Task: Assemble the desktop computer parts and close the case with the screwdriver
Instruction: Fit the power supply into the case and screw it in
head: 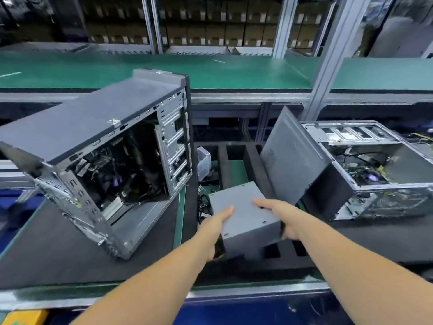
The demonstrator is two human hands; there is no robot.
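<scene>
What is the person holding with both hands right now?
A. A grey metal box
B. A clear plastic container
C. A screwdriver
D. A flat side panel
A: the left hand and right hand grip opposite sides of a grey metal box, held above the black foam tray between the two open computer cases.

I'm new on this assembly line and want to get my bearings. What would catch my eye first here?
First, the two hands, left hand and right hand, gripping a grey metal box at centre, above a black foam tray. Left of it stands an open computer case, tilted, its dark interior showing. At right a second open case lies flat, with a grey side panel leaning against it.
</scene>
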